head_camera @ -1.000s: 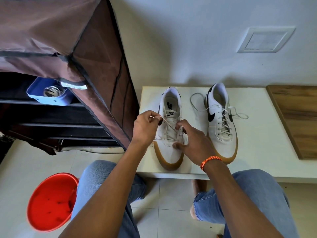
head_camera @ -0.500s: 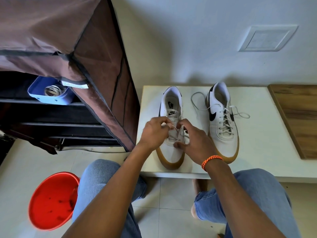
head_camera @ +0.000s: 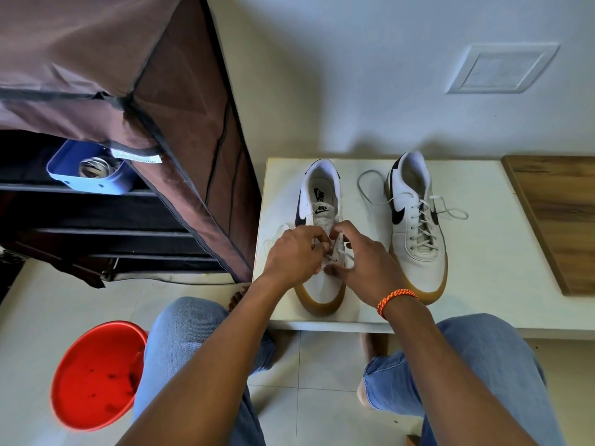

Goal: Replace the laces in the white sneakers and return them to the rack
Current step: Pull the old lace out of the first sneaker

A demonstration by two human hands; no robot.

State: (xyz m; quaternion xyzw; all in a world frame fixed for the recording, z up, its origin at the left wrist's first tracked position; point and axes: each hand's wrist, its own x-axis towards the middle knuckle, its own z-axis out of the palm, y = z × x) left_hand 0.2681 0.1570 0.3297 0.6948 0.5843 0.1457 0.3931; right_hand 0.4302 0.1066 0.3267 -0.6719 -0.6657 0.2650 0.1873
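Nearest the camera, on the floor left of the person's knees and well short of the sneaker being laced, stands a red bucket [head_camera: 96, 375]. Beyond the knees, the left sneaker [head_camera: 322, 239] sits on the white worktop [head_camera: 499, 252], toe toward the person. A second ago the left hand [head_camera: 294, 255] was drawn out to the sneaker's left with the lace [head_camera: 336, 252] pulled taut; now it has come back in over the eyelets, fingers curled and pinching the lace. The right hand [head_camera: 367, 259] grips the sneaker's forepart, its fingertips at the same lace crossing. That suggests one eyelet pass is finished and the next is starting; the upper eyelets look unthreaded. Just right of this sneaker, the other sneaker [head_camera: 415, 226] appears fully laced, ends loose. Farther left stands the rack [head_camera: 96, 214].
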